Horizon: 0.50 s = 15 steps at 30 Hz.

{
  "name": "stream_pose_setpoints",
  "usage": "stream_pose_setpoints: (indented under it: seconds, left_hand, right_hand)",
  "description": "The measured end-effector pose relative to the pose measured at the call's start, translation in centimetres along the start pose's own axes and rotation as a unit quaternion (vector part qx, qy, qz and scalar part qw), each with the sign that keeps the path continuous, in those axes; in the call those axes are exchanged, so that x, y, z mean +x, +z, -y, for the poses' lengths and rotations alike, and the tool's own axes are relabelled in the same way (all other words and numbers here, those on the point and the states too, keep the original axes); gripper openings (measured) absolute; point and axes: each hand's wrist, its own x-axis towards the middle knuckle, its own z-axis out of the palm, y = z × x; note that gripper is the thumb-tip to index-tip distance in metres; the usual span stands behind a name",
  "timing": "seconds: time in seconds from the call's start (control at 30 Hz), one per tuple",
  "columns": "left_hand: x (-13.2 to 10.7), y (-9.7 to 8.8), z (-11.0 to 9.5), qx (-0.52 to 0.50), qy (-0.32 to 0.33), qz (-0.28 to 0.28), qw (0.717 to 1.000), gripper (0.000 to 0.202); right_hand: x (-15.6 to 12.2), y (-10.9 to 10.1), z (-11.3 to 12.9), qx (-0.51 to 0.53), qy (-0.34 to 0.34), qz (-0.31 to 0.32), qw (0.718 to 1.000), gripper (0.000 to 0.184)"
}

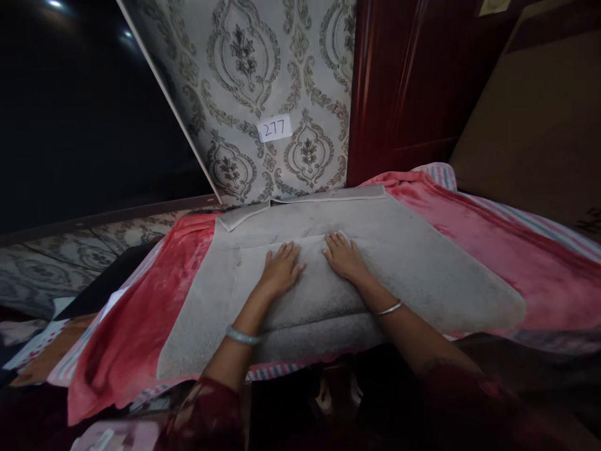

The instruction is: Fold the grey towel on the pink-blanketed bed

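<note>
A wall with grey damask-patterned wallpaper (244,56) backs the scene. At far left stands a large dark, glossy panel (89,113) with a pale edge, leaning at a slant in this view; small lights reflect near its top. Below it, at the lower left, a pinkish container (122,435) is cut off by the frame. Next comes the left part of a red-pink blanket (150,307) with a striped underside. On top of the blanket, across the middle, lies a grey mat (417,269), its far edge turned up against the wall and a crease running across its near part.

The left hand (280,269) lies palm down on the mat, fingers spread a little and gripping nothing; a pale bracelet (243,336) circles that wrist. A paper label (275,128) reading "277" is on the wall beyond. Just beside, the right hand (345,255) also rests flat, fingers extended, slightly apart, holding nothing, with a thin bangle (389,308) on the forearm. Farther right are a dark red door (399,81) and a brown board-like surface (535,119).
</note>
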Motion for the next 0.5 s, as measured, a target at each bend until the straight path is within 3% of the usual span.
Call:
stream_pose_setpoints:
  seconds: [0.13,0.3,0.43,0.5]
  left_hand:
    - [2.8,1.3,0.5,0.009,-0.041,-0.015,0.999,0.06]
    - [3.1,3.3,2.1,0.027,-0.07,-0.035,0.997,0.063]
    - [3.3,3.2,2.3,0.021,-0.066,-0.03,0.997,0.063]
    - [3.5,2.4,2.0,0.011,-0.072,-0.013,0.997,0.063]
  right_hand:
    - [0.1,0.0,-0.1,0.014,0.007,0.008,1.0,0.057]
    - [0.8,0.5,-1.0,0.11,0.022,0.018,0.994,0.057]
    - [1.7,1.4,-2.4,0.248,0.051,-0.006,0.968,0.067]
    - [2.0,1.8,-3.0,0.253,0.035,-0.038,0.966,0.073]
